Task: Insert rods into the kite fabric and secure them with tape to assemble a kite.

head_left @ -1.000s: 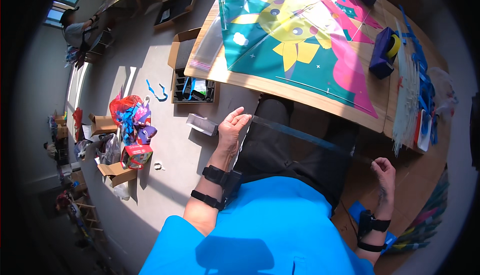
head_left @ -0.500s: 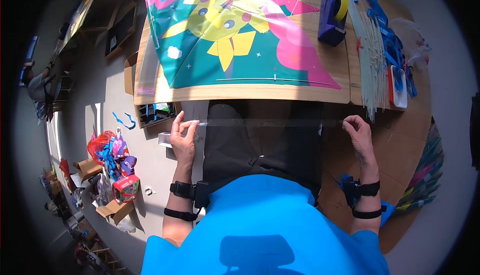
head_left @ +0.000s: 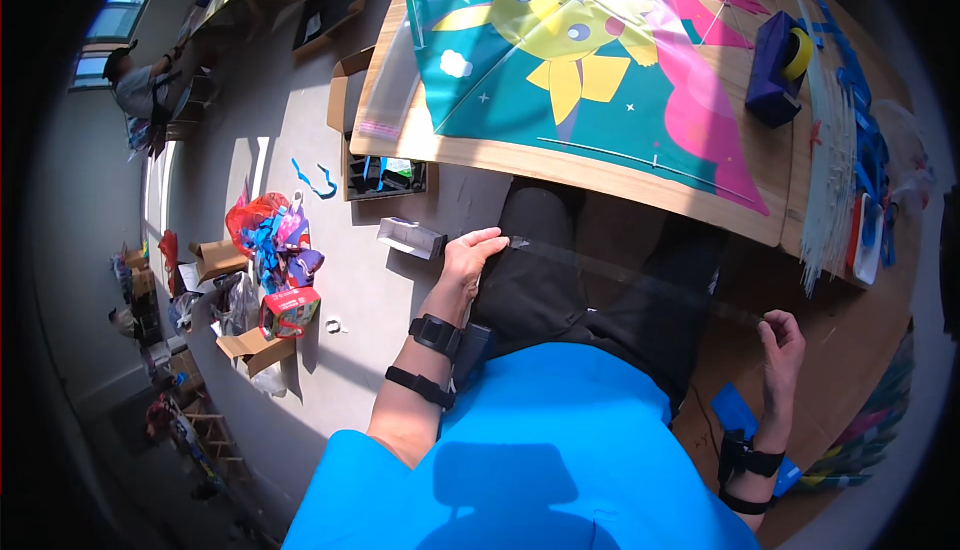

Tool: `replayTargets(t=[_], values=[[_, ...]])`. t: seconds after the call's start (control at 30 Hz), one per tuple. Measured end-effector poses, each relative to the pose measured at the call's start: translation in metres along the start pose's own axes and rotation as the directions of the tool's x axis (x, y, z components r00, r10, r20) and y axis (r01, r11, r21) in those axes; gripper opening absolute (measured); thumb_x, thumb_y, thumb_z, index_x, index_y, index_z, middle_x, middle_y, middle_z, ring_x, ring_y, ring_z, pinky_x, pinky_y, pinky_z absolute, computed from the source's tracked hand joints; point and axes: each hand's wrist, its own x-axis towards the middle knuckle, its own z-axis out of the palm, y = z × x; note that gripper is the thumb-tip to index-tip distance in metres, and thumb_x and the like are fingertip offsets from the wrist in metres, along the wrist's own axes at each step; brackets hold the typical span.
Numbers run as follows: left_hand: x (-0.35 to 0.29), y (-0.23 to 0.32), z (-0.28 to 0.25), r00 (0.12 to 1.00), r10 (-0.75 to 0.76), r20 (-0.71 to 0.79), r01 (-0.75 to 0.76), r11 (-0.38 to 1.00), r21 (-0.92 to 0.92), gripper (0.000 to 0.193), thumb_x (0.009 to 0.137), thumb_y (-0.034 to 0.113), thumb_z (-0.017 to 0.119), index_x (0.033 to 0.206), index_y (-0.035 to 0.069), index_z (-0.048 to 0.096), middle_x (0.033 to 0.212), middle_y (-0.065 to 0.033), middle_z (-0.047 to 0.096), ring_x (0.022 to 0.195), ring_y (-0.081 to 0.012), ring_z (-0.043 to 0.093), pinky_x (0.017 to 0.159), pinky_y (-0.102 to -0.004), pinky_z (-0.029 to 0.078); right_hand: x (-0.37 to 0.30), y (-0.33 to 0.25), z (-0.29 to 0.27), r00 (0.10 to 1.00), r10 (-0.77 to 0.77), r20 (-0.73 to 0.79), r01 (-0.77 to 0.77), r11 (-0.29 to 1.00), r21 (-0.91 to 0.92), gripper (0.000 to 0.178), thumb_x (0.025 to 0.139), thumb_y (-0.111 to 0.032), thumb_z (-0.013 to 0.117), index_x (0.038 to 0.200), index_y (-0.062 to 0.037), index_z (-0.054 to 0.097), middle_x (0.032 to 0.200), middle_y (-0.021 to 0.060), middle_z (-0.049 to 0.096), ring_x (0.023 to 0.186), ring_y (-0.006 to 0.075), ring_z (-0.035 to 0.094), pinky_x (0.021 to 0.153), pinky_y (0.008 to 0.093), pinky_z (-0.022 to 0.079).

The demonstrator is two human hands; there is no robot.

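A strip of clear tape [head_left: 640,274] stretches between my two hands, just above my lap and slanting down to the right. My left hand [head_left: 470,258] pinches one end of it between thumb and fingers. At the other end, my right hand [head_left: 783,342] grips the strip with its fingertips, lower and nearer my body. Beyond my hands, a teal and pink kite [head_left: 500,110] printed with a yellow cartoon figure lies on the wooden table [head_left: 395,140]. Along the kite's near edge runs a thin white rod [head_left: 600,151].
On the table's right stand a purple tape dispenser [head_left: 770,80] with a yellow roll, a bundle of thin pale sticks [head_left: 828,170] and blue ribbon [head_left: 868,140]. Open cardboard boxes [head_left: 345,100] and a heap of bags [head_left: 275,240] are on the left floor. Another person [head_left: 140,90] is far left.
My view has swung to the left, so the table appears farther right. The tape has gone from level to slanted, with my right hand now lower than my left.
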Motion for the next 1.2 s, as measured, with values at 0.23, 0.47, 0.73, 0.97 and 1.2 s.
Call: replayTargets(t=[0.23,0.47,0.73,0.97,1.2], values=[[0.012,-0.011,-0.009,0.952,0.299,0.058,-0.305,0.937,0.170,0.048,0.079,-0.002,0.072,0.120,-0.008,0.047,0.092,-0.0139,0.068,0.084,-0.0162,0.065,0.079,-0.0263,0.053,-0.008,0.001,-0.001,0.996,-0.080,-0.040,0.080,0.997,0.008,0.009,0.088,-0.001,0.060,0.096,-0.0016,0.058,0.086,-0.0015,0.054,0.080,0.0055,0.050,0.072,0.0199,0.041],[0.004,-0.027,-0.014,0.860,0.508,-0.047,-0.489,0.847,0.211,0.036,0.083,0.005,0.069,0.111,-0.003,0.048,0.080,-0.0091,0.069,0.076,-0.0134,0.064,0.075,-0.0261,0.050,-0.020,-0.004,0.001,0.998,0.004,0.064,-0.005,1.000,0.023,0.008,0.087,-0.002,0.061,0.095,-0.0026,0.059,0.084,-0.0030,0.054,0.078,0.0044,0.050,0.070,0.0192,0.041],[-0.009,-0.018,-0.012,0.654,0.754,0.060,-0.579,0.449,0.681,0.036,0.083,0.011,0.070,0.112,0.001,0.052,0.074,-0.0067,0.068,0.075,-0.0143,0.064,0.074,-0.0290,0.047,-0.025,-0.017,0.004,0.994,0.045,0.100,-0.050,0.998,0.041,0.009,0.086,-0.002,0.061,0.094,-0.0028,0.059,0.084,-0.0026,0.054,0.079,0.0049,0.050,0.071,0.0196,0.041],[0.011,-0.036,-0.028,0.912,0.410,-0.021,-0.389,0.880,0.271,0.031,0.087,0.026,0.069,0.108,0.005,0.061,0.082,0.0002,0.066,0.074,-0.0110,0.059,0.071,-0.0303,0.045,-0.027,-0.024,0.003,0.998,0.031,0.053,-0.030,0.999,-0.024,0.008,0.086,-0.002,0.060,0.094,-0.0031,0.058,0.085,-0.0026,0.054,0.079,0.0051,0.050,0.071,0.0196,0.041],[0.019,-0.011,-0.044,0.991,-0.088,0.097,0.039,0.904,0.427,0.032,0.085,0.039,0.070,0.098,0.011,0.068,0.087,0.0055,0.061,0.084,-0.0066,0.052,0.070,-0.0244,0.042,-0.022,-0.019,0.000,0.998,0.018,0.063,-0.017,1.000,-0.018,0.008,0.087,-0.003,0.060,0.095,-0.0032,0.058,0.085,-0.0028,0.053,0.078,0.0051,0.050,0.071,0.0196,0.041]])
